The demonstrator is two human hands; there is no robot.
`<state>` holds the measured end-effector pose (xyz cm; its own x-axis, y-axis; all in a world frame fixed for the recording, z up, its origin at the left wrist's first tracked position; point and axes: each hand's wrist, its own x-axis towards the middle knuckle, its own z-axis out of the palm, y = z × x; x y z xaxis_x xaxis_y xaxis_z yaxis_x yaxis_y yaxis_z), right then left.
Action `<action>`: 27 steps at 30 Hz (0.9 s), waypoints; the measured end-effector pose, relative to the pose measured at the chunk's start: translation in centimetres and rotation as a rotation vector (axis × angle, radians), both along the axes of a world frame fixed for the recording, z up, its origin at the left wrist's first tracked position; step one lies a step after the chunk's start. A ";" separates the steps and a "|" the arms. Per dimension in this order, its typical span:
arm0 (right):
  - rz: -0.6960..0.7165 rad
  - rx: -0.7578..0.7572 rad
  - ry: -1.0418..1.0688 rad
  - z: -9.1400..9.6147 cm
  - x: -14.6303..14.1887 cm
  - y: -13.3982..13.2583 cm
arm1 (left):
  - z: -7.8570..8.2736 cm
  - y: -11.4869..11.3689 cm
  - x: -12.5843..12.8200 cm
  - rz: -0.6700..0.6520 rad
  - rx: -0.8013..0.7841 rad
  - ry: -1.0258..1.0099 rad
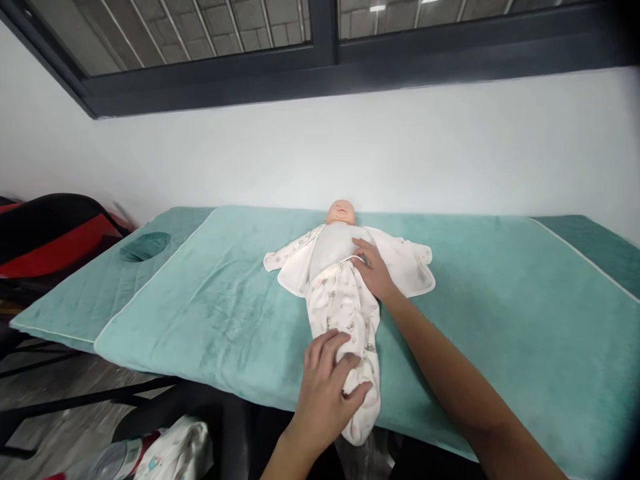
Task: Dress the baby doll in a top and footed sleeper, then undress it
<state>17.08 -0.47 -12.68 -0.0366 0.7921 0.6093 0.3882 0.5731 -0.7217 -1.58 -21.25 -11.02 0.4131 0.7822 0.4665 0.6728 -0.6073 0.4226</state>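
Where left fingers (336, 348) lay apart, trousers (339, 303) looked soft, light. Right fingers (367, 249) met the waistband (331, 268), the likely hold; any pinch was unclear.

Head view, one: wide, worn on the person's head; faces forward and steeply down across a massage bed (480, 280), from beside its near long edge. Baby doll (333, 300) near centre, close, feet toward lens. Wall (320, 157) and dark-framed window (323, 47) beyond, at top.
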 end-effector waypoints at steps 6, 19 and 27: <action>0.064 -0.063 0.004 -0.1 0.4 0.0 | -1.0 1.2 -1.9 0.115 0.020 -0.107; 0.110 -0.074 0.012 -0.2 0.7 0.5 | 1.4 -3.1 0.6 0.638 -0.928 -1.287; 0.106 -0.084 0.025 -0.1 0.9 0.3 | 1.9 -1.7 1.1 0.492 -1.042 -1.349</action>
